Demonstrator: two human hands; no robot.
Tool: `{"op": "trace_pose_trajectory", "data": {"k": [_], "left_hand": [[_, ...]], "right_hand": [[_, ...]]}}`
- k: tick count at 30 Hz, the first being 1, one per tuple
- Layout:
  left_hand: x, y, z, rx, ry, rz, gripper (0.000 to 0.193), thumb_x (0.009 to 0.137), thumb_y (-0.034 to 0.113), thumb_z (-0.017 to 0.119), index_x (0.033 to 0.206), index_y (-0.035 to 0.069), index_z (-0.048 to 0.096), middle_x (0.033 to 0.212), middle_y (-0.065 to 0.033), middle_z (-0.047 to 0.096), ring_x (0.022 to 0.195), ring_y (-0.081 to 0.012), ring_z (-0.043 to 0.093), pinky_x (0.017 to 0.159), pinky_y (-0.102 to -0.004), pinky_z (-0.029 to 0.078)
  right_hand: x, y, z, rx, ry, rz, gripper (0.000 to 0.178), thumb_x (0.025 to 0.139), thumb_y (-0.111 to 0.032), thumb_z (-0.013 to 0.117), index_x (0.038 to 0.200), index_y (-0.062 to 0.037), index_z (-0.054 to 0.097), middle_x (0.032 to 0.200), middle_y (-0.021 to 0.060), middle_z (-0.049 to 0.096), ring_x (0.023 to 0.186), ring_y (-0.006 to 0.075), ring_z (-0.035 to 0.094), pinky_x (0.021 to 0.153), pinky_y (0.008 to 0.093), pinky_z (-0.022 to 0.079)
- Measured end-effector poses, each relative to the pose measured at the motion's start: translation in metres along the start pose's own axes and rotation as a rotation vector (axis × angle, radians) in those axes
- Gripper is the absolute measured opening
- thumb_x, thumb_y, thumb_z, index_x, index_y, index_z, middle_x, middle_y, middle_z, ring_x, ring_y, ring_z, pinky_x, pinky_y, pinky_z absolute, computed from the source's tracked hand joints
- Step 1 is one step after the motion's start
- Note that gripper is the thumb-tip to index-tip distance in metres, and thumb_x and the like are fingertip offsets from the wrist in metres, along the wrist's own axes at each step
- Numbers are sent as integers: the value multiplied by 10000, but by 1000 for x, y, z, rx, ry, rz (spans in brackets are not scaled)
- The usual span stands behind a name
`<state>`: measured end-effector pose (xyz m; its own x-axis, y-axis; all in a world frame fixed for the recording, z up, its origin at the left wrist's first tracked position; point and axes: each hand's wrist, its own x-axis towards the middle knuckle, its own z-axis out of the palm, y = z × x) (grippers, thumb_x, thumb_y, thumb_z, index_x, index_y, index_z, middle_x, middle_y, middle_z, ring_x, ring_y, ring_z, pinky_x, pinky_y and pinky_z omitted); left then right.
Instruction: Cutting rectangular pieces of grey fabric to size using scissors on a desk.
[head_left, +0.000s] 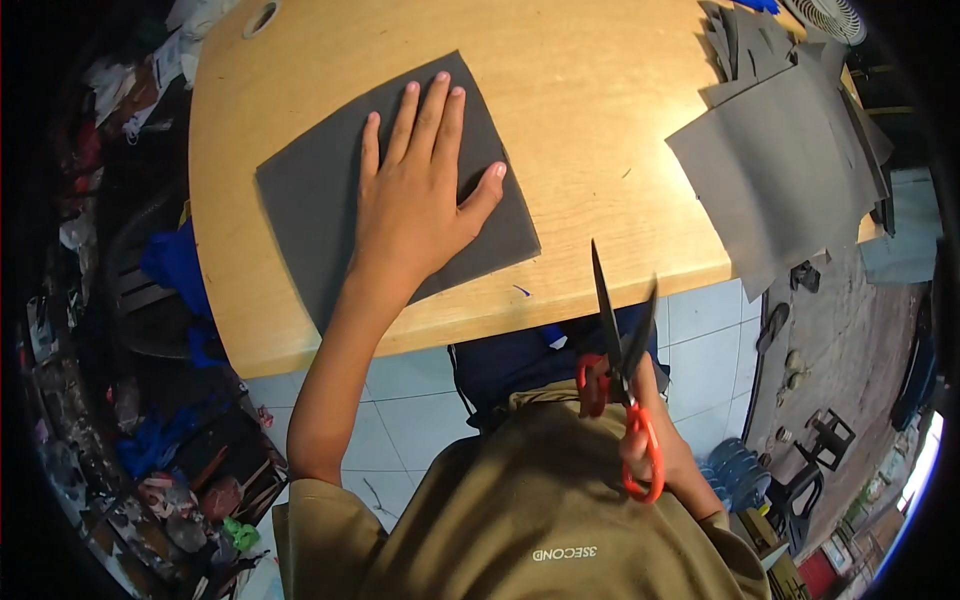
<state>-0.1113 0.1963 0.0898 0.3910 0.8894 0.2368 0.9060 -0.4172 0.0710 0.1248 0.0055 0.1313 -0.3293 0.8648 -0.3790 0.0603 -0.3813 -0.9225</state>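
A dark grey square sheet of soft material (330,200) is lying flat on the left part of the pale wooden tabletop (590,110), its near corner reaching toward the table's front edge. The left hand (420,190) is pressing down on it, palm flat, fingers spread wide, hiding the sheet's middle. The right hand (650,430) is hovering below the table edge, fingers closed through the red handles of the scissors (620,360), blades parted and pointing upward. 1 stack of similar grey sheets (780,160) is overhanging the table's right corner.
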Motion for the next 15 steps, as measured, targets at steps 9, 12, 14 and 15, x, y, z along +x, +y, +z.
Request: {"op": "trace_pose_trajectory", "data": {"k": [9,12,14,15], "left_hand": [[-2,-1,5,-21,53,-8,667,943,473,473,1431,19,432,1531,-123,372,1430,-289,320,1165,-533,189],[-3,-2,7,-25,63,-9,663,944,472,470,1427,19,438,1530,-120,374,1429,-286,322,1168,-528,184],[-3,-3,7,-37,69,-6,663,945,472,470,1427,18,439,1529,-121,376,1428,-285,323,1169,-526,181],[-3,-4,6,-36,77,-4,660,944,469,474,1426,18,440,1526,-122,380,1428,-286,324,1168,-527,183]], "right_hand": [[9,-36,23,-476,22,129,700,970,-515,466,1320,80,348,724,216,579,665,429,586,605,472,456],[10,-37,29,-524,-8,195,647,981,-466,471,1307,81,359,704,231,576,647,434,587,592,481,452],[10,-41,35,-530,-9,156,590,991,-414,469,1282,89,372,700,242,574,620,443,579,572,482,449],[12,-43,38,-531,-4,160,590,991,-414,469,1282,89,372,700,242,574,620,443,579,572,482,449]]}}
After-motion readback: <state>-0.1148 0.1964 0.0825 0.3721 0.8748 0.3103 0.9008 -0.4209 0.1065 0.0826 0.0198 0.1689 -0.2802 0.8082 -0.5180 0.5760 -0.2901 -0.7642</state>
